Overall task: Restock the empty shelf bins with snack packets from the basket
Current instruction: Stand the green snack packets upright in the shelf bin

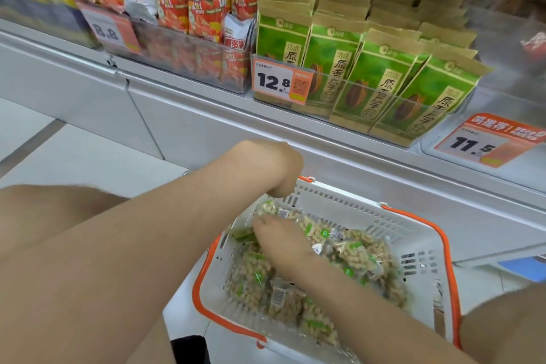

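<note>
A white basket with orange handles [419,248] sits on the floor below the shelf, filled with several clear snack packets of pale puffs with green labels [363,260]. My left hand [266,167] hangs over the basket's far left corner, fingers curled down and pinching the top of a packet [270,207]. My right hand [285,244] is inside the basket on the pile, its fingers curled into the same packet's lower part. A clear shelf bin [502,97] behind the 11.5 price tag [472,143] looks empty.
Green and tan seed bags [381,74] fill the bin behind the 12.8 tag [273,81]. Red and silver chip bags [206,3] stand in the bin to the left. A grey shelf ledge [206,115] juts out above the basket. My knees flank the basket.
</note>
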